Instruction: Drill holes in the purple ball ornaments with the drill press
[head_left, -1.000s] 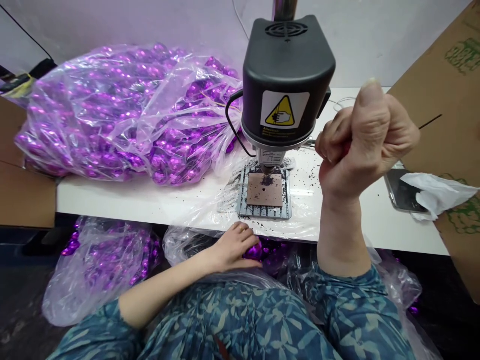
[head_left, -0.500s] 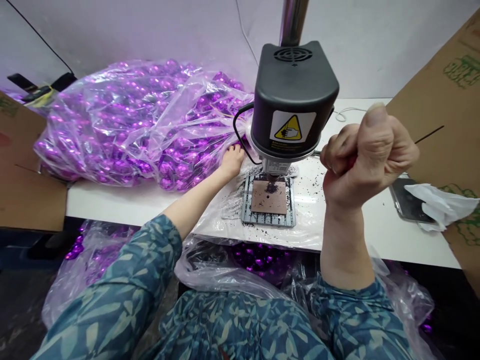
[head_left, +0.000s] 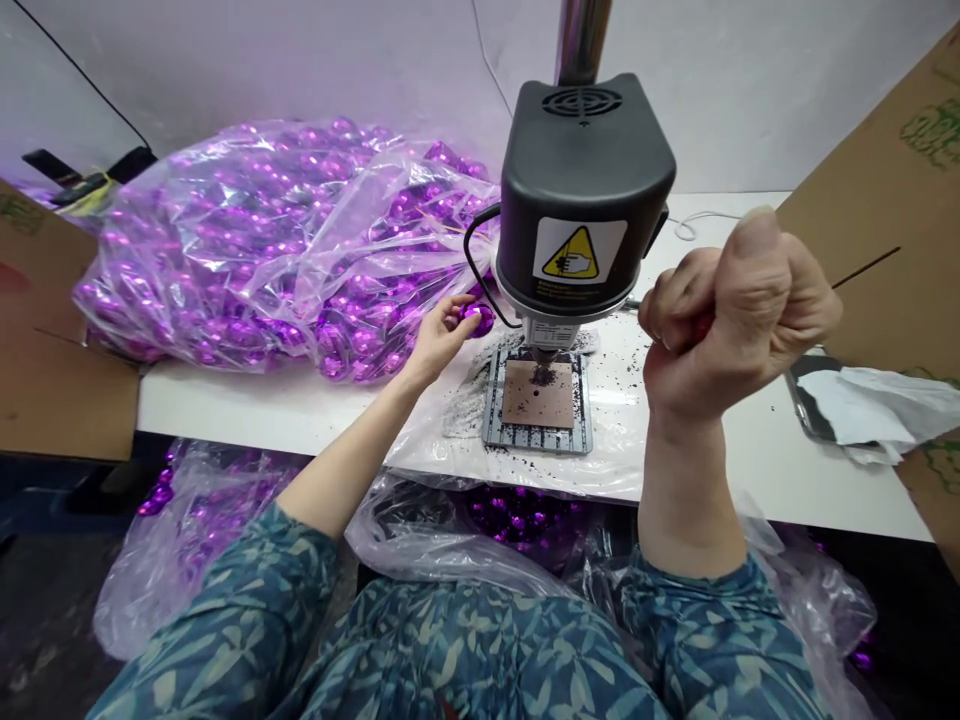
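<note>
A black bench drill (head_left: 585,190) stands on the white table (head_left: 300,405), its bit over a brown plate (head_left: 538,392) littered with dark shavings. My right hand (head_left: 739,310) is a fist wrapped round the drill's red-tipped lever at the right of the drill head. My left hand (head_left: 442,335) is at the mouth of the big clear bag of purple balls (head_left: 277,240), fingers closed on one purple ball (head_left: 478,318) just left of the drill.
A cardboard box (head_left: 892,200) rises at the right, with a phone (head_left: 814,400) under white tissue (head_left: 877,400). Another cardboard flap (head_left: 52,340) sits at the left. Bags of purple balls (head_left: 510,510) lie below the table edge, by my lap.
My left hand rose from the bag under the table to the bag on top and now holds a purple ball near the drill. My right fist stayed on the lever.
</note>
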